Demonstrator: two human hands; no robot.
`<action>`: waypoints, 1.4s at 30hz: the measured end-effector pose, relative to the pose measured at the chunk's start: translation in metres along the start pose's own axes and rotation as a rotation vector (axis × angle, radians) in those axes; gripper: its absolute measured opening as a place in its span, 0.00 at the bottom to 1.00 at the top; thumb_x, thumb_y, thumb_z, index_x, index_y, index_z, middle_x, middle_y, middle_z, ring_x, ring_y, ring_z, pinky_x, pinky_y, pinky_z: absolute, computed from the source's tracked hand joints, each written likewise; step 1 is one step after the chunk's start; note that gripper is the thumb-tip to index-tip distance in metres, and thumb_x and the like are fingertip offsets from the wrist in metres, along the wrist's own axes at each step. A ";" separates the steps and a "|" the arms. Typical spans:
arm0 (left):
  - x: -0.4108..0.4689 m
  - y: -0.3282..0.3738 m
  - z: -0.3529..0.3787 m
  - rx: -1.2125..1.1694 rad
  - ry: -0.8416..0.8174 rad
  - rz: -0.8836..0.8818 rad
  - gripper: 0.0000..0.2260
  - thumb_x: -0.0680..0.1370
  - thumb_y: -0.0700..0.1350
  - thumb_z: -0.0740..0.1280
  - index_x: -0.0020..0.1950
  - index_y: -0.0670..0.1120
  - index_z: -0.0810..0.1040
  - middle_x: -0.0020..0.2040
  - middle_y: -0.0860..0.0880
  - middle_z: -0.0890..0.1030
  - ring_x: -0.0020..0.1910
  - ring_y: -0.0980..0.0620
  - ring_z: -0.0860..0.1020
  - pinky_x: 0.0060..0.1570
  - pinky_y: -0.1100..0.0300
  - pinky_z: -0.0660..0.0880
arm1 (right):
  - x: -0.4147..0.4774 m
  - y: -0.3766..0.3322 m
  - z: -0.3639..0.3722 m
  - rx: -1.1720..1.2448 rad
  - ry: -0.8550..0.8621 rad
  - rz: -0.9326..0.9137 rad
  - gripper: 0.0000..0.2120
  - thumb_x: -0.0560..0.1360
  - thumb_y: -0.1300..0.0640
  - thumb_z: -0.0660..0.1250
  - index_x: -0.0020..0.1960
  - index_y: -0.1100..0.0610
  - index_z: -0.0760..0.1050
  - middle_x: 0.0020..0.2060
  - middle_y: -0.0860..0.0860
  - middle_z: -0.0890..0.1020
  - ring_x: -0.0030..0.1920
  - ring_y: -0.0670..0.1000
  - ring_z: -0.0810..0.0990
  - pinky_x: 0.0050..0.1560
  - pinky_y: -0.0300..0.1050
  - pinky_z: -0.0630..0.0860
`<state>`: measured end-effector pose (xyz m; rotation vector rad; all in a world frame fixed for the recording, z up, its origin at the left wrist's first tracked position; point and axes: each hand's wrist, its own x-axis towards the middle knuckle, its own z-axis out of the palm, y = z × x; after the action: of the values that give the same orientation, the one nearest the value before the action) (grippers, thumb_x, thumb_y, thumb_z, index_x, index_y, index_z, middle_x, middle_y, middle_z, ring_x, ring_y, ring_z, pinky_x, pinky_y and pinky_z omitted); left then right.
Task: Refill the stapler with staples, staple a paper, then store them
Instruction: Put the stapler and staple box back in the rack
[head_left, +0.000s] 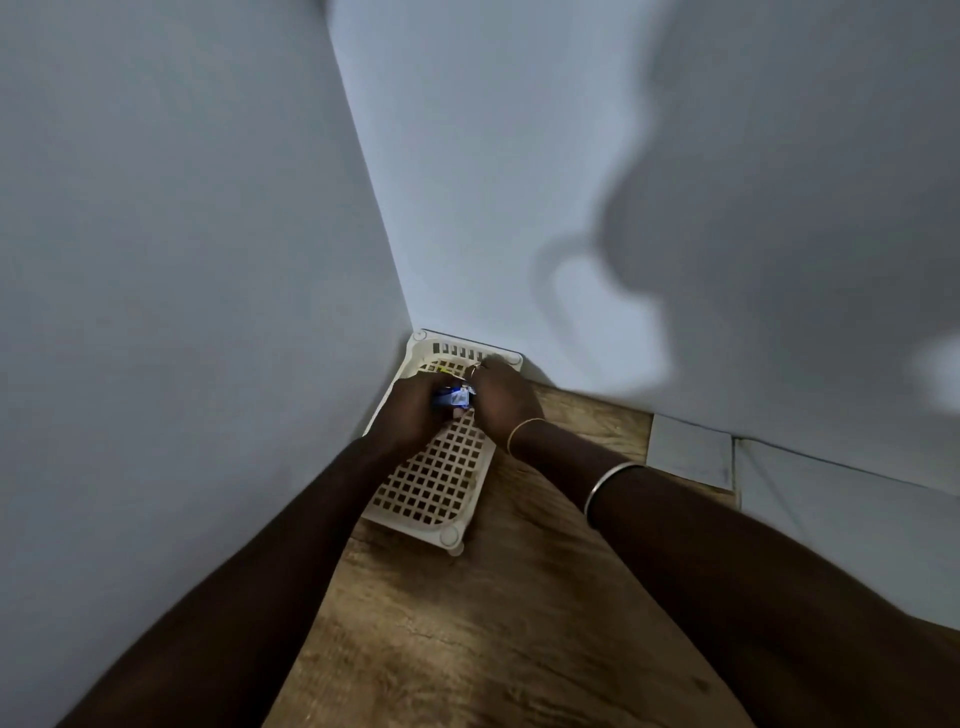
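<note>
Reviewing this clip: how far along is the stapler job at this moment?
Done: nothing can be confirmed; no stapled paper shows. In hand: both the left hand and right hand close on a small blue object, stapler or staple box I cannot tell, above the white basket in the wall corner on the wooden table. Left: unclear; this could be fetching or storing.

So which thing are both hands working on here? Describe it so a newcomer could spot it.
Find the wooden table running into the wall corner, then the white lattice basket there. Over its far half, the left hand and right hand meet around a small blue box, the only coloured thing among white plastic.
</note>
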<state>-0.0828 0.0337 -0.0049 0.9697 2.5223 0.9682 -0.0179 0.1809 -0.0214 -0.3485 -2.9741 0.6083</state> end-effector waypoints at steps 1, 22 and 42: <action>0.002 0.001 0.000 0.003 0.000 -0.011 0.17 0.73 0.38 0.76 0.61 0.46 0.83 0.57 0.46 0.86 0.54 0.52 0.82 0.53 0.68 0.73 | 0.000 0.000 0.000 -0.008 0.007 0.005 0.09 0.74 0.64 0.65 0.53 0.60 0.80 0.53 0.59 0.80 0.56 0.60 0.79 0.54 0.53 0.77; -0.036 0.003 -0.012 0.178 -0.067 0.033 0.19 0.76 0.37 0.72 0.67 0.45 0.80 0.68 0.46 0.77 0.65 0.46 0.77 0.63 0.56 0.72 | -0.031 -0.006 -0.008 0.053 0.094 -0.032 0.17 0.76 0.63 0.69 0.64 0.62 0.78 0.61 0.61 0.80 0.64 0.62 0.76 0.65 0.53 0.72; -0.071 -0.002 -0.006 0.279 -0.134 0.069 0.17 0.75 0.36 0.71 0.64 0.44 0.82 0.59 0.44 0.81 0.56 0.46 0.80 0.55 0.55 0.76 | -0.084 -0.033 0.018 -0.074 0.015 -0.010 0.13 0.76 0.47 0.66 0.56 0.52 0.79 0.50 0.50 0.85 0.57 0.55 0.77 0.58 0.53 0.68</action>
<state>-0.0339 -0.0176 -0.0009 1.1640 2.5683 0.5552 0.0548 0.1243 -0.0278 -0.3414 -2.9876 0.4934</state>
